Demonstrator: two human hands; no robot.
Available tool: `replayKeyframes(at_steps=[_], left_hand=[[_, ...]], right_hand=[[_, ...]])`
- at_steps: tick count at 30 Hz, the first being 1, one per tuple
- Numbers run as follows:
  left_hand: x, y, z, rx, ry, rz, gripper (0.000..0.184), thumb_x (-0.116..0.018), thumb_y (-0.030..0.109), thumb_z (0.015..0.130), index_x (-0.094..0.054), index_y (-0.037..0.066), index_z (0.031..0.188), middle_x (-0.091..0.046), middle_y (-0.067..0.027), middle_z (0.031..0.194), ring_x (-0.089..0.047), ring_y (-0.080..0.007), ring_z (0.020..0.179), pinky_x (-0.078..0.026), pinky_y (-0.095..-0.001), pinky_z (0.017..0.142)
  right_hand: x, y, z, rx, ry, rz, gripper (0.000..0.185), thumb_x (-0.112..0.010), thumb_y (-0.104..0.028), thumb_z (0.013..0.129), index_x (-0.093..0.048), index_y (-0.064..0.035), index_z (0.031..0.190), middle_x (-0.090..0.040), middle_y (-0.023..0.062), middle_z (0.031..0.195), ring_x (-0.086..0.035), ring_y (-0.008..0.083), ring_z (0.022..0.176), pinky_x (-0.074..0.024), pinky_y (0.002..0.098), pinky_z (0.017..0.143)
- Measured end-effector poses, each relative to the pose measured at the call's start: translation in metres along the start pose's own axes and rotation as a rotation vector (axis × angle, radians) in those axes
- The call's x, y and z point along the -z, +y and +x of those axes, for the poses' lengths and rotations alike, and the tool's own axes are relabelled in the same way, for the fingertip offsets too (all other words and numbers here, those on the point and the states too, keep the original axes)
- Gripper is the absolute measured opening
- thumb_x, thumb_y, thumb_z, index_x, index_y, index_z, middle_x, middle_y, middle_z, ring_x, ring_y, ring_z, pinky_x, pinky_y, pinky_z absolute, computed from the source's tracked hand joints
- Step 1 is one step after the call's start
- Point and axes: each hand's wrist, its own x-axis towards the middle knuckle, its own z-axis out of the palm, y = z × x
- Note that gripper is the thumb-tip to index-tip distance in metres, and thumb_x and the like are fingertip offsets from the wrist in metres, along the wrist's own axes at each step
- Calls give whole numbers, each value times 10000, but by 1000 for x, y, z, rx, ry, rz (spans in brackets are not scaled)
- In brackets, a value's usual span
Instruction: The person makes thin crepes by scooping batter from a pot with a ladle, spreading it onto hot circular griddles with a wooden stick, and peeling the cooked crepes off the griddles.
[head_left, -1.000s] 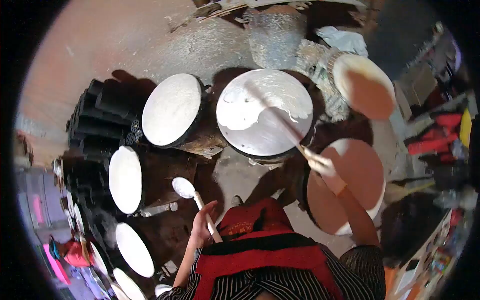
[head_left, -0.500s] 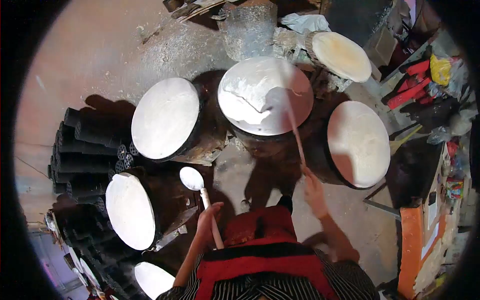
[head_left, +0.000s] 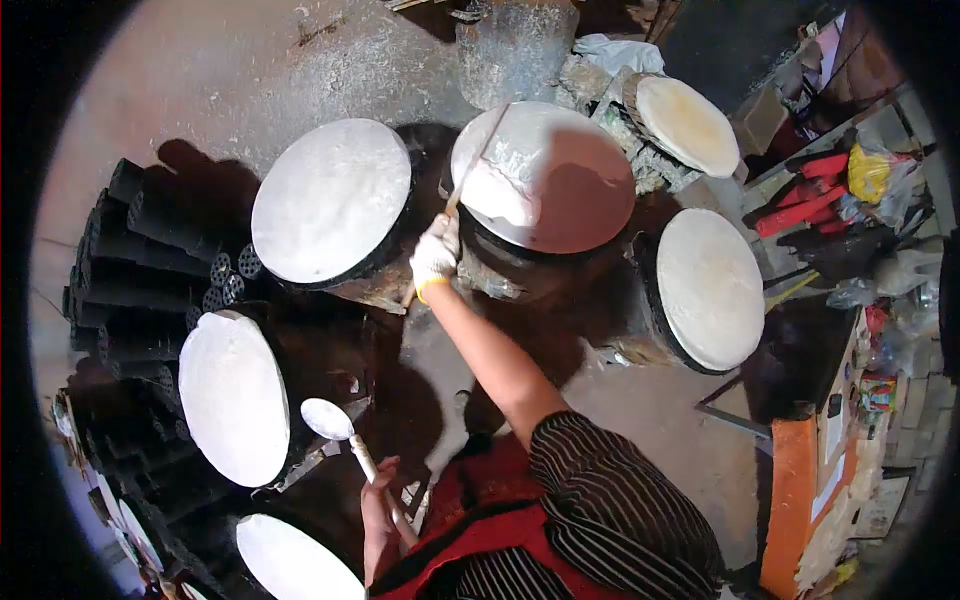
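Observation:
In my gloved right hand [head_left: 436, 250] is a long thin spatula [head_left: 482, 153] with a narrow flat blade. Its blade crosses the left part of the round griddle [head_left: 590, 195] at the back middle, where a bright white patch [head_left: 505, 195] with an uneven edge shows. Whether the blade touches the surface, I cannot tell. My left hand [head_left: 377, 505], low and near my body, is wrapped round the pale handle of a ladle [head_left: 326, 419]. The ladle's white-coated bowl points up and left, beside a white-topped griddle [head_left: 235, 400].
More white-topped round griddles stand at left [head_left: 332, 200], right [head_left: 710, 290] and bottom [head_left: 295, 560]. Black perforated coal briquettes [head_left: 150, 270] are stacked at far left. A pale round disc [head_left: 688, 125] leans at back right. An orange-edged counter [head_left: 790, 505] stands right.
My right hand has swung left and forward with the spatula, from the right side to between the back griddles. The left hand and ladle have shifted down and left in view.

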Motion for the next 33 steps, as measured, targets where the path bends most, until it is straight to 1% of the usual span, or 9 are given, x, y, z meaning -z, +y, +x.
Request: replayKeyframes(at_steps=[4, 7, 11, 13, 15, 17, 21, 27, 33], left_hand=[[-36, 23, -2, 28, -107, 170, 348, -566, 229, 805, -611, 31, 1089, -568, -37, 959, -566, -145, 791, -476, -284, 686], [-49, 22, 14, 48, -165, 279, 294, -572, 238, 831, -637, 80, 1071, -573, 5, 989, -512, -103, 887, -397, -253, 802], [-71, 21, 15, 16, -193, 299, 273, -562, 202, 842, -641, 78, 1073, -575, 23, 1016, -479, -85, 895, -360, -247, 839], [-69, 17, 22, 20, -208, 320, 273, -560, 187, 843, -640, 78, 1080, -577, 22, 1034, -478, -85, 888, -361, -240, 832], [-73, 18, 18, 22, -223, 348, 278, -559, 186, 842, -640, 79, 1085, -576, 24, 1029, -473, -79, 888, -362, -231, 821], [-82, 20, 12, 2, -231, 366, 282, -560, 187, 840, -640, 80, 1089, -569, 30, 1009, -466, -72, 872, -363, -224, 804], [-113, 25, -1, -22, -209, 390, 289, -572, 194, 830, -643, 82, 1087, -545, 46, 945, -445, -63, 816, -366, -219, 759], [-137, 10, 7, 4, -209, 358, 263, -581, 196, 825, -650, 92, 1057, -490, 66, 788, -432, -48, 705, -363, -207, 634], [-184, -5, 0, 17, -250, 343, 273, -580, 214, 833, -646, 74, 1058, -506, 45, 823, -449, -55, 730, -388, -217, 649]], right_hand=[[66, -11, -55, -286, 108, 94, 452, -379, -329, 980, -417, -71, 1349, -491, 79, 877, -458, 214, 739, -385, 314, 621], [119, -30, -65, -326, 112, 120, 399, -424, -300, 982, -470, -97, 1323, -432, -37, 659, -396, 74, 495, -353, 243, 422], [187, -92, -64, -247, -54, 98, 495, -409, -418, 966, -373, -185, 1402, -452, -3, 629, -398, 116, 418, -323, 286, 355], [193, -43, -13, 454, 164, -238, 403, -444, -398, 958, -418, -239, 1328, -410, -19, 590, -372, 109, 383, -294, 268, 328], [183, -53, -7, 384, 163, -25, 367, -468, -377, 954, -431, -275, 1304, -394, -27, 570, -362, 108, 366, -285, 259, 317], [153, -75, -24, -468, -73, 716, 391, -482, -355, 952, -411, -292, 1332, -404, -29, 571, -368, 111, 367, -296, 259, 322], [167, -57, -60, -458, -345, 207, 433, -493, -395, 946, -370, -375, 1361, -387, -47, 564, -345, 72, 366, -295, 237, 320], [290, -93, -47, -407, -295, 144, 399, -448, -435, 946, -396, -326, 1326, -374, -53, 590, -301, 53, 379, -234, 216, 340], [253, -107, -39, -417, -386, 433, 314, -507, -408, 940, -494, -232, 1199, -428, -50, 603, -344, 72, 383, -262, 231, 327]])
